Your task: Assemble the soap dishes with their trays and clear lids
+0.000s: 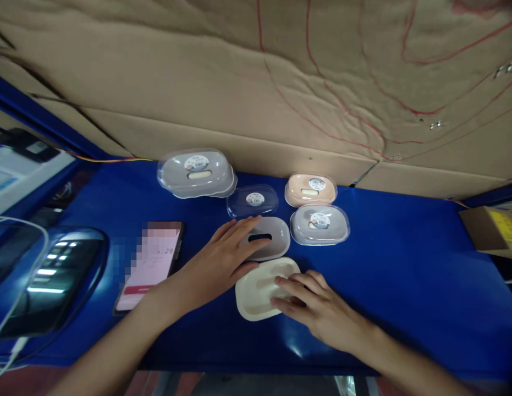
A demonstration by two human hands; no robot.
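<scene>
My left hand [223, 256] lies with spread fingers over a light grey oval soap dish tray [276, 236] that has a dark slot in its middle. Its thumb reaches the near edge of that tray, close to a cream oval dish [256, 297]. The cream dish sits flat on the blue table, just in front of the grey tray. Over its right side is my right hand [307, 302], fingers bent and apart, tips over the inside of the dish. Whether they press on it I cannot tell. Behind the grey tray rests a clear lid [253, 202] with a round label.
Lidded boxes stand at the back: grey ones stacked [193, 173], a peach one [311, 190] and a grey one [319, 225]. Left of my arm lie a phone [150, 264] and a dark glossy device [45, 286] with a white cable. A cardboard wall [198, 82] closes the back.
</scene>
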